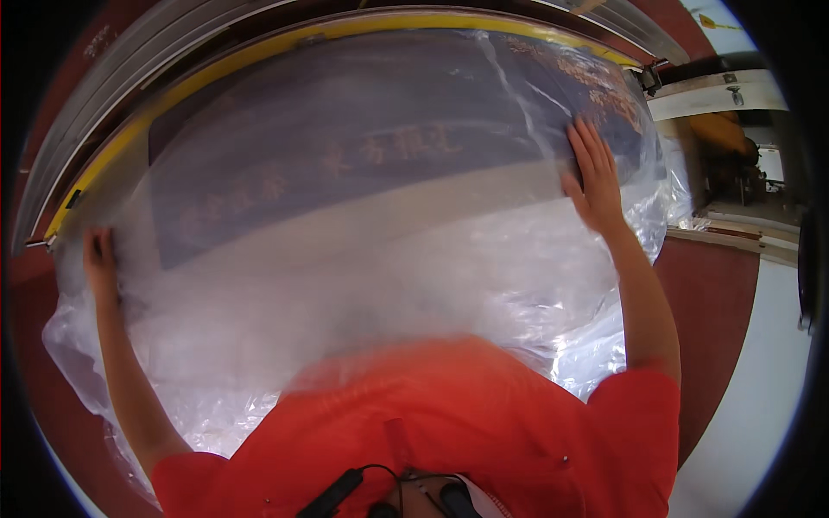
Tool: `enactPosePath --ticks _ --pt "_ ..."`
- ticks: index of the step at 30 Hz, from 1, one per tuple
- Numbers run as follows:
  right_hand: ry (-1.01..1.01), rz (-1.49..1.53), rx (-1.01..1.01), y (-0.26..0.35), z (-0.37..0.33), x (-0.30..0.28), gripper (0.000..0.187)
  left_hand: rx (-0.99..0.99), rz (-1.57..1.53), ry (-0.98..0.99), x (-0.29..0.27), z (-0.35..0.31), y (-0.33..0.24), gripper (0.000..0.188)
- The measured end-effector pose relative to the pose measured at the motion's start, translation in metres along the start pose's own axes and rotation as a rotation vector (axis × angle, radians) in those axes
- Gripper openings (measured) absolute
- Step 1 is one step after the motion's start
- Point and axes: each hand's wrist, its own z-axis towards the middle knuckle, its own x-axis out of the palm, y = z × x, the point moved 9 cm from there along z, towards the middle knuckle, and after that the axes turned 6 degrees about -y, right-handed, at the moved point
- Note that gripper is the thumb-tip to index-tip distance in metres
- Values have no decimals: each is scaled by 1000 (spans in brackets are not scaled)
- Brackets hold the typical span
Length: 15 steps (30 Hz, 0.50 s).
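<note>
Clear, slippery plastic wrap (414,259) over a stiff dark-blue board (345,138): your left hand (99,259) grips its edge, right hand (594,177) lies flat, fingers spread.

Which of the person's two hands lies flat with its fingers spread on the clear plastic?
The right hand, palm down on the plastic sheet. The left hand instead curls around the sheet's edge.

yellow frame edge (259,53), red floor (717,302), orange shirt (432,414)
</note>
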Motion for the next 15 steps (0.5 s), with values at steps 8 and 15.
enactPosePath --ticks 8,15 --pt "9 35 -115 94 57 -12 61 -144 -13 39 -22 -26 -23 14" --pt "-111 -47 17 67 121 54 64 -207 14 17 -30 -34 -2 14"
